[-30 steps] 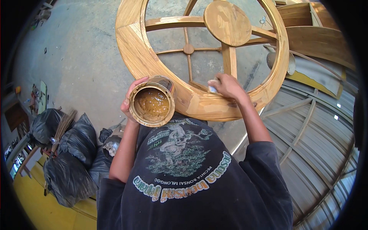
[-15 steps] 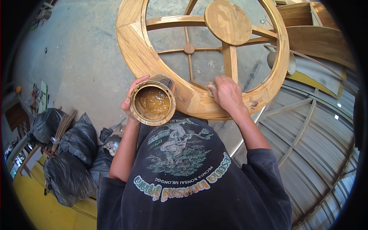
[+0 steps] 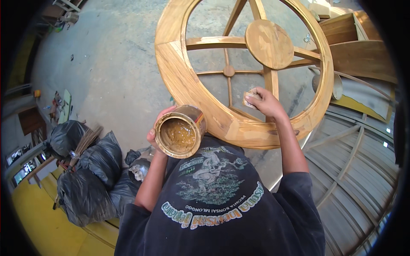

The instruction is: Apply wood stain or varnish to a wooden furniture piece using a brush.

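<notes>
Left hand (image 3: pixel 158 128) wrapped around can (image 3: pixel 197 117), tilted, brown paste (image 3: pixel 177 135) inside, just left of the wooden ring's (image 3: pixel 171 64) near edge. Right hand (image 3: pixel 267 104) pinching pale scrap (image 3: pixel 250 100) over ring's opening. Black bags (image 3: pixel 104 160) near left.

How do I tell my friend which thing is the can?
Start at the big round wooden frame at the top of the picture, and go to its lower left edge. There the left hand holds a round can, its open mouth tipped into view. Unlike the black plastic bags further left, it has shiny brown paste inside and smears around its rim.
</notes>
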The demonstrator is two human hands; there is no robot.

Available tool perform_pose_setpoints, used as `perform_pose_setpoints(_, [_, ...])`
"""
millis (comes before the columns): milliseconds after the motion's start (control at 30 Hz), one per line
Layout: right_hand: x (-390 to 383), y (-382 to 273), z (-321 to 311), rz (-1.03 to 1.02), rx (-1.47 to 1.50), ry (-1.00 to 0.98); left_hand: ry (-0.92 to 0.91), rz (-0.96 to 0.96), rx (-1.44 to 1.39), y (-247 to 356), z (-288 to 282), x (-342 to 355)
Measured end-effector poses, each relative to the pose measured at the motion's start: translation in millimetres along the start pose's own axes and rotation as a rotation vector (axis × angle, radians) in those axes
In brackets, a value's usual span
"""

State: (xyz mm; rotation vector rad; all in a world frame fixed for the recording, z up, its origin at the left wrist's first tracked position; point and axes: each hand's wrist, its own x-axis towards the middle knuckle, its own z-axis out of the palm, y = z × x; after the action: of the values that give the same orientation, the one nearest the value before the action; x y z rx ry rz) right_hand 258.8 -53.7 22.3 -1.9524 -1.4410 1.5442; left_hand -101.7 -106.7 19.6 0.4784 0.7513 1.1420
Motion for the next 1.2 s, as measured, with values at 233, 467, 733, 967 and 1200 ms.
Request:
perform_pose_setpoints(233, [-13,-40,31,-0.007,0.492,0.112,-0.016,0.085,-0.427,26,-38,-22])
perform_pose_setpoints(467, [-8,-73,67,-0.177,0.529,0.105,0.099,0.155,-0.492,54,-75,15])
perform_pose_setpoints(733, [99,-141,71,-0.369,-0.121,0.586,-0.029,-0.009,-0.393,113,-106,90])
perform_pose_setpoints(967, [151,-177,107,0.123,0.061,0.602,0.046,-0.049,-0.098,171,-128,117])
perform_pose_setpoints(1200, [150,-198,123,0.212,-0.041,0.686,-0.071,-0.088,-0.457,179,-182,140])
